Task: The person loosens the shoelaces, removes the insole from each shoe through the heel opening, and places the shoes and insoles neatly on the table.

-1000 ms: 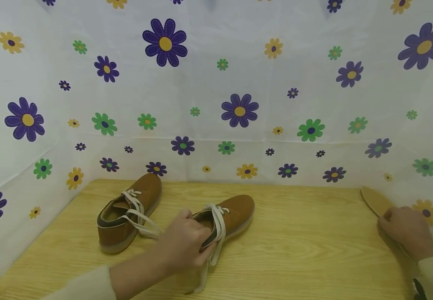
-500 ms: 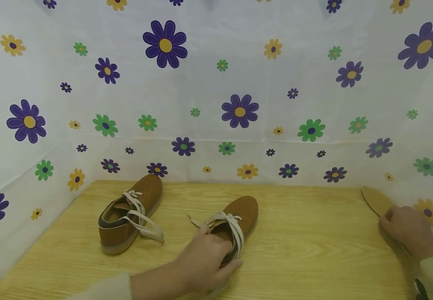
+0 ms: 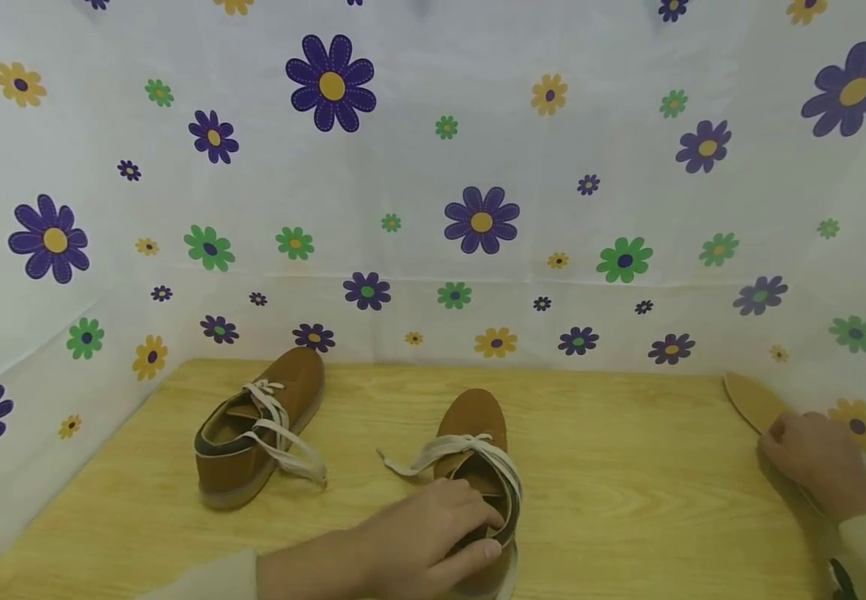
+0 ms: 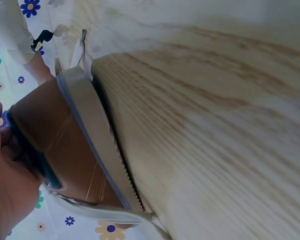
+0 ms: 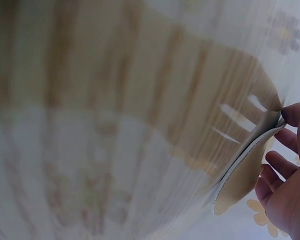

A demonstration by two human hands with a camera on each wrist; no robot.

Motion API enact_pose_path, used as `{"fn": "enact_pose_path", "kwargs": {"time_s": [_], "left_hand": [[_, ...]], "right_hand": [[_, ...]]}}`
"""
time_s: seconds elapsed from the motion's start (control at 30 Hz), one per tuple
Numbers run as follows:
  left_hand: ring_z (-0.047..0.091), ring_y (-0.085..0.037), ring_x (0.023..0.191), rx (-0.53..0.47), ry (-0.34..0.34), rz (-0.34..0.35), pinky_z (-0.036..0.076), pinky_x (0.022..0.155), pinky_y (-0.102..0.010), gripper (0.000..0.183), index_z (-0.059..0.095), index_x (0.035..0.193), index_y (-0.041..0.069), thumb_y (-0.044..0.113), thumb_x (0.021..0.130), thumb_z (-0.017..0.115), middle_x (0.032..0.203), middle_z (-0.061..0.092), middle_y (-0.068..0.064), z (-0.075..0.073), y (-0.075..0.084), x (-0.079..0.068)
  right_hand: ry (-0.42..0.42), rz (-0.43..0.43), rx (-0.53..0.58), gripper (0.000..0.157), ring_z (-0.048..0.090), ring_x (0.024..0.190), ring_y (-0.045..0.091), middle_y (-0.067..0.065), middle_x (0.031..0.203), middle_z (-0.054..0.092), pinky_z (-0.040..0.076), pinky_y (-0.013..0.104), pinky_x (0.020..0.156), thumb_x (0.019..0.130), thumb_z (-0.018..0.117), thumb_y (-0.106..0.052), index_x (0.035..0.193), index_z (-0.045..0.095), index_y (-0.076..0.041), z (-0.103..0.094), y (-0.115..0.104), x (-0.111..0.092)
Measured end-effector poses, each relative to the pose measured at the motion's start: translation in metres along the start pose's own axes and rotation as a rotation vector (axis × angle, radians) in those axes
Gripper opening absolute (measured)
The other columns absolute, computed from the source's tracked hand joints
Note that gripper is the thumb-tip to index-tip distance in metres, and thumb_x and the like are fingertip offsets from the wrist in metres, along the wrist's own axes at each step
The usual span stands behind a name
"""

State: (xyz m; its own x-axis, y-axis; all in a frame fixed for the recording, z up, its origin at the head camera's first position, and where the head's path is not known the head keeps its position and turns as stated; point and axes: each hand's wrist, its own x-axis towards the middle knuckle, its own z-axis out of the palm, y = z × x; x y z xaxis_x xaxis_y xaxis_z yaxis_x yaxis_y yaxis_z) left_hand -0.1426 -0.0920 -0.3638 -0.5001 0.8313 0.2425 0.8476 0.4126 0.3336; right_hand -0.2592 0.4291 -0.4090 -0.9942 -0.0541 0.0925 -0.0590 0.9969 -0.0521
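In the head view my left hand (image 3: 428, 537) grips a brown lace-up shoe (image 3: 472, 417) by its collar, with fingers inside the opening. Its toe points away from me, and one white lace trails left. The left wrist view shows the side of this shoe (image 4: 55, 125) close up, its sole next to the wood; whether they touch I cannot tell. At the far right my right hand (image 3: 818, 458) pinches a flat tan insole (image 3: 751, 402) by its edge. From the right wrist, the insole (image 5: 245, 175) looks tilted on edge, thumb and fingers at one side.
The matching brown shoe (image 3: 293, 396) stands at the left with its white laces loose. A wood-grain tabletop (image 3: 628, 483) lies beneath everything. White flower-print sheeting (image 3: 402, 175) walls off the back and both sides.
My left hand has moved right and toward me with the shoe, turning its toe from pointing right to pointing away. The right hand and insole have stayed in place.
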Motion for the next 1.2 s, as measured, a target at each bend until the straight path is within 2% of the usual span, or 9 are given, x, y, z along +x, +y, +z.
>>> {"fn": "enact_pose_path", "kwargs": {"time_s": [0.1,0.2,0.3,0.37,0.5,0.67,0.87,1.07,1.2], "left_hand": [[0.056,-0.003,0.100,-0.017,0.060,0.080,0.045,0.092,-0.015,0.035,0.066,0.121,0.013,0.027,0.110,0.036,0.110,0.065,0.005,-0.003,0.001,0.001],[0.057,-0.004,0.098,-0.028,0.187,0.137,0.046,0.090,-0.013,0.028,0.067,0.116,0.012,0.017,0.108,0.040,0.107,0.065,0.004,-0.009,-0.001,0.003],[0.057,-0.004,0.092,-0.058,0.307,0.100,0.049,0.083,-0.015,0.022,0.067,0.110,0.011,0.011,0.105,0.046,0.102,0.066,0.003,-0.016,-0.008,0.007],[0.056,-0.004,0.088,-0.081,0.340,0.029,0.050,0.079,-0.017,0.020,0.067,0.109,0.010,0.011,0.105,0.047,0.100,0.066,0.001,-0.020,-0.014,0.008],[0.055,-0.003,0.082,-0.095,0.339,-0.086,0.051,0.073,-0.019,0.020,0.067,0.109,0.008,0.010,0.105,0.047,0.100,0.067,-0.002,-0.024,-0.028,0.008],[0.056,-0.005,0.083,-0.013,0.346,-0.126,0.052,0.073,-0.021,0.019,0.067,0.107,0.008,0.009,0.104,0.049,0.102,0.066,-0.001,-0.021,-0.041,0.008],[0.058,-0.008,0.087,0.115,0.391,-0.124,0.053,0.079,-0.025,0.016,0.066,0.106,0.009,0.010,0.102,0.050,0.102,0.064,0.000,-0.016,-0.052,0.012],[0.061,-0.013,0.094,0.213,0.346,-0.114,0.053,0.085,-0.029,0.017,0.066,0.108,0.007,0.011,0.102,0.050,0.104,0.065,-0.001,-0.015,-0.063,0.016],[0.063,-0.016,0.099,0.171,0.307,-0.221,0.054,0.090,-0.033,0.021,0.066,0.109,0.008,0.007,0.102,0.047,0.107,0.066,-0.002,-0.010,-0.071,0.019]], "right_hand": [[0.010,0.017,0.009,0.035,0.059,0.077,0.046,0.030,0.085,0.063,0.051,0.055,0.063,0.092,0.053,-0.020,0.096,0.064,0.013,-0.001,-0.002,0.000],[0.018,0.025,0.024,0.036,0.059,0.080,0.049,0.032,0.088,0.063,0.050,0.057,0.066,0.092,0.053,-0.021,0.098,0.064,0.013,-0.002,-0.003,0.001],[0.025,0.030,0.031,0.039,0.057,0.084,0.053,0.035,0.092,0.063,0.048,0.059,0.069,0.090,0.052,-0.021,0.101,0.064,0.014,-0.003,-0.003,0.002],[0.018,0.043,0.030,0.041,0.056,0.086,0.056,0.037,0.097,0.062,0.048,0.061,0.070,0.090,0.051,-0.022,0.104,0.063,0.014,-0.005,-0.004,0.002],[0.043,0.058,0.060,0.042,0.053,0.092,0.062,0.041,0.104,0.059,0.046,0.066,0.070,0.090,0.052,-0.023,0.108,0.063,0.013,-0.008,-0.009,0.001],[0.075,0.002,0.135,0.040,0.054,0.093,0.061,0.040,0.110,0.061,0.046,0.067,0.070,0.094,0.054,-0.024,0.109,0.066,0.010,-0.006,-0.030,0.003],[0.141,-0.107,0.148,0.033,0.057,0.099,0.057,0.036,0.111,0.064,0.048,0.063,0.081,0.094,0.059,-0.023,0.105,0.069,0.007,-0.003,-0.075,0.006],[0.239,-0.240,0.218,0.020,0.058,0.105,0.054,0.031,0.111,0.066,0.046,0.065,0.088,0.089,0.068,-0.016,0.097,0.072,0.002,-0.001,-0.126,0.003],[0.237,-0.290,0.297,0.015,0.057,0.110,0.050,0.027,0.113,0.067,0.044,0.067,0.092,0.089,0.070,-0.015,0.097,0.071,-0.002,0.000,-0.162,-0.007]]}}
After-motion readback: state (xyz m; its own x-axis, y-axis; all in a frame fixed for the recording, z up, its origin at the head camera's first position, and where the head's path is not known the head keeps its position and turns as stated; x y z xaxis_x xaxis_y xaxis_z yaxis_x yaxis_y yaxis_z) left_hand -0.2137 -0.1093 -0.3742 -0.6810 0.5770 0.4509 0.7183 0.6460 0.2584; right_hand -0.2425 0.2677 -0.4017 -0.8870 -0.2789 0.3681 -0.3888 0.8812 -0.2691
